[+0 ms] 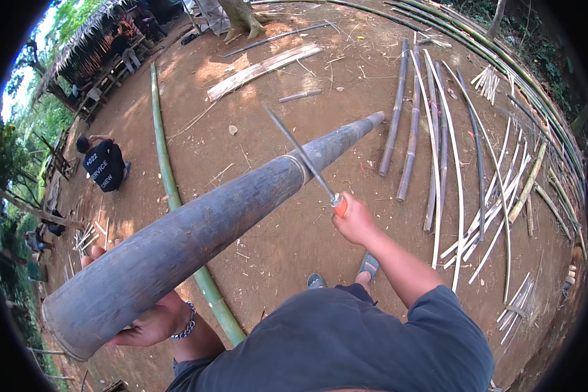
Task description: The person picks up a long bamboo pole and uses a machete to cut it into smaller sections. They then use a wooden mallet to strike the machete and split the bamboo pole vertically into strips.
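My left hand (151, 324) cups the thick near end of a long grey bamboo pole (196, 228) from below, and a chain bracelet sits on that wrist. The pole slants away to the upper right, its thin tip resting on the dirt. My right hand (354, 221) grips the orange handle of a long knife (300, 154). The blade lies across the pole near a pale band around it.
A green bamboo stalk (165, 171) lies on the dirt under the pole. Split bamboo strips (445, 163) and poles cover the ground at right. A person in a dark shirt (104, 163) crouches at left near a thatched shelter (88, 46). My sandalled feet (368, 266) show below.
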Motion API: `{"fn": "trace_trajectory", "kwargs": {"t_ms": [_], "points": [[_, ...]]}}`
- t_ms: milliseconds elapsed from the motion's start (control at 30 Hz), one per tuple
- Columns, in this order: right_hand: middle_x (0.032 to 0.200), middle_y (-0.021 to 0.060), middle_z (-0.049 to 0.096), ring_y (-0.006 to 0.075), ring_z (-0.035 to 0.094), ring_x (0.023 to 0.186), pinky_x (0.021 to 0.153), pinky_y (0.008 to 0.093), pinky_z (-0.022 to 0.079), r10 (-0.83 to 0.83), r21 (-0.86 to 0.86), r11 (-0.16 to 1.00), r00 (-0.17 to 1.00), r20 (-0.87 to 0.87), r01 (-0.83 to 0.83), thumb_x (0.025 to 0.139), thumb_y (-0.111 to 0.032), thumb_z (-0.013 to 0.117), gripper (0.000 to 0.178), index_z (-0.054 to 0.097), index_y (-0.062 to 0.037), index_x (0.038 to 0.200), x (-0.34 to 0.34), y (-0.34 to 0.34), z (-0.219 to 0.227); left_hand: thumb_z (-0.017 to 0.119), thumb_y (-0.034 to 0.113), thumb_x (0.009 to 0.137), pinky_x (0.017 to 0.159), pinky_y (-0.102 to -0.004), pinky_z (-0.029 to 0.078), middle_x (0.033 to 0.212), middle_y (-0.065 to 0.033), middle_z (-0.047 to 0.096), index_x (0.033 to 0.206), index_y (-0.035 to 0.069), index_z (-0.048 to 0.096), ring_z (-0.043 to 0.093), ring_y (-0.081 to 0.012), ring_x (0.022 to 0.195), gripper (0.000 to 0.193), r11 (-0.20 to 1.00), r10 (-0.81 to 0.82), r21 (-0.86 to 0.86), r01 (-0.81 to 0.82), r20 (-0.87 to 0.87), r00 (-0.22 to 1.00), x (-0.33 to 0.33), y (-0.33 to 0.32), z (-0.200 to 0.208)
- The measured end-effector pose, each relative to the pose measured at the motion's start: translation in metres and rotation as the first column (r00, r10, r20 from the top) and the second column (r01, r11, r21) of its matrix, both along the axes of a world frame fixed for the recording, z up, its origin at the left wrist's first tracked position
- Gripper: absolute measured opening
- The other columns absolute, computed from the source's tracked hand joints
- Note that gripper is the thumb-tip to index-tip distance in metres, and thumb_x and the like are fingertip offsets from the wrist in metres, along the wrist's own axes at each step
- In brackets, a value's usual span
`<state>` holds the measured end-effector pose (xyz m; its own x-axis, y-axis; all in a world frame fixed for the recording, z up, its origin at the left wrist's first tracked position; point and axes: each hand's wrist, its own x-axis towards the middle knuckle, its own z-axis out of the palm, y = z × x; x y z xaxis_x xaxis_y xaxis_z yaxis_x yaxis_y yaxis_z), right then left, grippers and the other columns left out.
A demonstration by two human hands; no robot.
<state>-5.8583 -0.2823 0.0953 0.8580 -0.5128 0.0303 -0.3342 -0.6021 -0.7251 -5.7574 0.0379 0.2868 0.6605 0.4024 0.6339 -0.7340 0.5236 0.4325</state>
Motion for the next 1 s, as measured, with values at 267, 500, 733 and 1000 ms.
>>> {"fn": "trace_trajectory", "kwargs": {"t_ms": [267,500,733,1000], "points": [[0.093,0.0197,0.07,0.0445,0.068,0.09,0.077,0.0538,0.054,0.051,0.012,0.999,0.998,0.045,-0.051,0.085,-0.016,0.068,0.027,0.056,-0.0103,0.109,0.002,0.009,-0.014,0.072,0.073,0.078,0.11,-0.059,0.046,0.141,-0.0256,0.049,0.149,-0.004,0.031,0.054,-0.0408,0.131,0.112,0.96,-0.272,0.079,0.267,0.068,0.96,0.019,0.026,-0.018],[0.091,0.0227,0.069,0.0463,0.068,0.089,0.077,0.0557,0.053,0.097,0.063,0.993,0.994,0.049,-0.1,0.085,-0.015,0.067,0.028,0.055,-0.0103,0.111,0.001,0.017,-0.008,0.075,0.07,0.076,0.11,-0.0591,0.047,0.141,-0.0236,0.049,0.148,-0.003,0.033,0.055,-0.0419,0.129,0.11,0.932,-0.347,0.138,0.335,0.071,0.935,0.022,0.04,-0.027],[0.092,0.0218,0.069,0.0464,0.067,0.091,0.079,0.0555,0.053,0.129,0.045,0.99,0.986,0.102,-0.134,0.085,-0.017,0.068,0.029,0.055,-0.0102,0.11,0.001,0.017,-0.016,0.074,0.068,0.077,0.111,-0.0606,0.044,0.144,-0.0202,0.047,0.149,-0.001,0.032,0.048,-0.0407,0.136,0.108,0.968,-0.225,0.143,0.206,0.131,0.966,0.026,0.04,-0.03],[0.096,0.0224,0.069,0.0459,0.067,0.093,0.079,0.0546,0.053,0.052,0.057,0.997,0.997,0.055,-0.055,0.085,-0.018,0.067,0.028,0.056,-0.0084,0.11,0.006,0.008,-0.005,0.079,0.067,0.074,0.114,-0.059,0.039,0.144,-0.0194,0.047,0.15,0.001,0.03,0.048,-0.0374,0.133,0.112,0.911,-0.4,0.241,0.335,0.323,0.858,0.03,0.046,-0.029]]}}
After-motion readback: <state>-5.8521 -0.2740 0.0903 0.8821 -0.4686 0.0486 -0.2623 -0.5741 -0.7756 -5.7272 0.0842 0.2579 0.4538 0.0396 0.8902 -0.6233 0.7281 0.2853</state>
